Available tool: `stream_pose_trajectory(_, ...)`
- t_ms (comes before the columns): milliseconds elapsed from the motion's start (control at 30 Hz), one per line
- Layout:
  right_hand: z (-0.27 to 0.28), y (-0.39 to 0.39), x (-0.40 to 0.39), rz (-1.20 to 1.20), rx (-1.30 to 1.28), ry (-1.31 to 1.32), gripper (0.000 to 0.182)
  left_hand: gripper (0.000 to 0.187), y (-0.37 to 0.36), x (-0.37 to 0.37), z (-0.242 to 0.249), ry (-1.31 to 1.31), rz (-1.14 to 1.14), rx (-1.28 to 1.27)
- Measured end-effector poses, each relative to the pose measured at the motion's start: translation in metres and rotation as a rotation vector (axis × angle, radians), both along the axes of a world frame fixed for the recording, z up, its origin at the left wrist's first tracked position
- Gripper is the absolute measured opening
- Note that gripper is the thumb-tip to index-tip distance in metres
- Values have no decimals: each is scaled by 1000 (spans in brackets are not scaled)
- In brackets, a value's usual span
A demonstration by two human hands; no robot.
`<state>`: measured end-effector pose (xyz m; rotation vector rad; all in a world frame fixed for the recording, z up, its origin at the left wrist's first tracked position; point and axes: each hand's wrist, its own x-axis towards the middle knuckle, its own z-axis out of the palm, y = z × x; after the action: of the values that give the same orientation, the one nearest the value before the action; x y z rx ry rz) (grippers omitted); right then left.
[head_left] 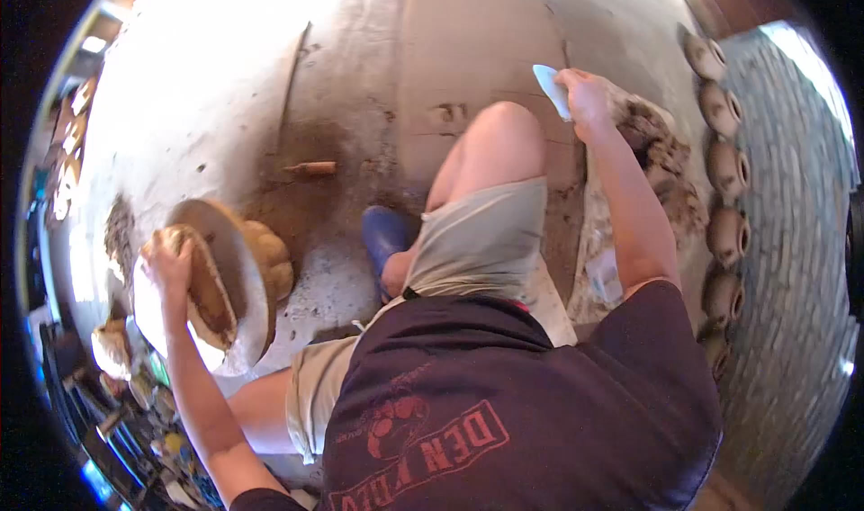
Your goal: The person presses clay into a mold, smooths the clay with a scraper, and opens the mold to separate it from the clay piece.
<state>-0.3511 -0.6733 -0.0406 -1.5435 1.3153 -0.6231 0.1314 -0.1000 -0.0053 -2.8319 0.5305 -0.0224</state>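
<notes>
On the left, my left hand (166,264) rests on the rim of a round clay-coloured form (211,295), its fingers bent over the edge. That form sits against a round wheel or disc (247,277) with a lobed base on its right side. At the upper right, my right hand (585,97) pinches a flat, pale blue scraper-like piece (551,93) between thumb and fingers. This hand is beside a heap of brown clay (661,156) on a light sheet.
A row of round clay pots (727,171) lines the right side by a brick-like surface. A flat clay slab (477,43) lies ahead. A wooden-handled tool (312,167) and a thin stick (292,88) are on the floor. Assorted items crowd the lower left.
</notes>
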Motion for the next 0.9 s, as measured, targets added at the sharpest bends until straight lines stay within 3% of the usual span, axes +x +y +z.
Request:
stream_pose_trajectory(33, -13, -24, -36, 213, -273, 285, 28, 75, 10, 10, -12, -150, -107, -18)
stream_pose_trajectory(100, -42, -60, -129, 669, -784, 862, 31, 84, 10, 33, -17, -31, 9, 15)
stream_pose_trajectory(167, -54, -50, -190, 674, -460, 1161, 30, 80, -7, 27, -3, -27, 42, 41)
stream_pose_trajectory(233, -103, -41, -271, 633, -154, 1404, 26, 80, 7, 49, -16, -48, -37, 83)
stream_pose_trajectory(267, -90, -21, -286, 708, 114, 1464, 27, 79, 16, 63, -23, -60, -76, 103)
stream_pose_trajectory(333, -94, 18, -336, 643, 485, 1432, 16, 80, 28, 76, -30, -60, -64, 116)
stream_pose_trajectory(400, -110, 48, -378, 467, 569, 1397, 12, 81, 4, 60, -10, 41, 10, 161)
stream_pose_trajectory(500, -106, 91, -406, 367, 542, 1486, 14, 82, 14, 82, -24, 6, -20, 186)
stream_pose_trajectory(667, -199, 117, -465, 308, 114, 1396, 24, 90, 21, 85, -21, 74, -71, 63)
stream_pose_trajectory(767, -195, 133, -437, 106, 185, 1333, 29, 86, 21, 89, -17, 119, -43, 83)
stream_pose_trajectory(900, -239, 138, -452, -7, 316, 1364, 34, 80, 21, 87, -17, 56, -97, 81)
